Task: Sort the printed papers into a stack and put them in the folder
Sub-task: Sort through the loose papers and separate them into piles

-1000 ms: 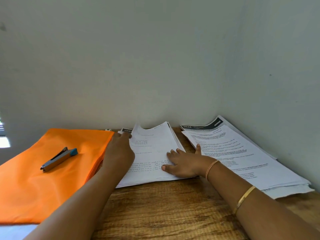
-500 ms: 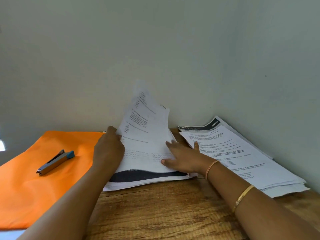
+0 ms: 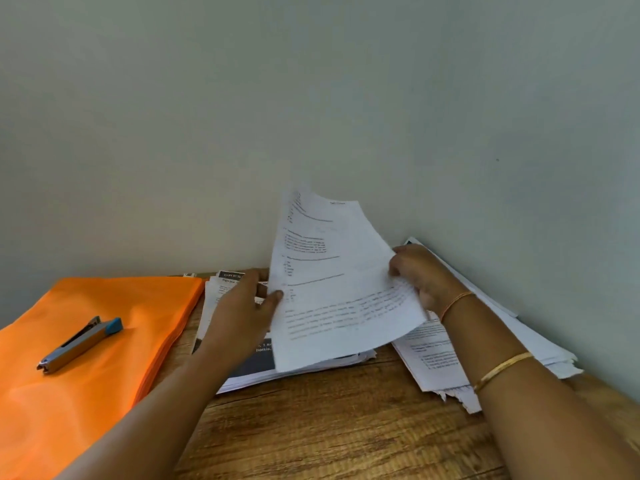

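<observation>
A few printed sheets (image 3: 332,282) are lifted off the table and tilted up towards the wall. My left hand (image 3: 247,306) pinches their left edge with the thumb on the front. My right hand (image 3: 420,277) grips their right edge. Under them lies the middle pile of papers (image 3: 242,368), its top page showing a dark band. A second pile of papers (image 3: 450,362) lies to the right against the side wall, partly hidden by my right forearm. The orange folder (image 3: 86,341) lies flat on the left.
A grey stapler with a blue end (image 3: 81,344) rests on the folder. The wooden table (image 3: 329,427) meets a wall at the back and another on the right, forming a corner behind the paper piles.
Both hands pressed flat on the middle pile, then lifted its top sheets. The sheets have risen higher and swung right, baring the dark-banded page beneath. My right hand moved to their right edge.
</observation>
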